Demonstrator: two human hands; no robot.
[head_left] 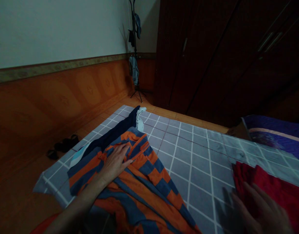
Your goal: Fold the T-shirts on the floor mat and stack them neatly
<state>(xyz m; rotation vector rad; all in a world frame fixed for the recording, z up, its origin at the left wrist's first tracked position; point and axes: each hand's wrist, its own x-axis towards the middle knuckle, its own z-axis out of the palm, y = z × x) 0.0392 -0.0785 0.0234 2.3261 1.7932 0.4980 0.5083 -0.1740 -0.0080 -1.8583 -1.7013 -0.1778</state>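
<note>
An orange and blue striped garment (137, 172) lies rumpled across the grey checked sheet, its near end running out at the bottom of the view. My left hand (115, 161) rests on its upper part, fingers stretched over the cloth and thumb apart. Beneath and behind that garment are a dark navy cloth (115, 130) with a light blue edge and a white piece (140, 120). At the lower right, my right hand (264, 208) is open and slightly blurred, in front of a red folded cloth (273, 182). Whether it touches the red cloth I cannot tell.
The checked sheet (186, 156) covers a raised flat surface. A purple cloth (281, 133) lies beyond its right side. Dark sandals (64, 144) are on the floor at left. A coat stand (135, 42) and a dark wardrobe (200, 58) stand behind.
</note>
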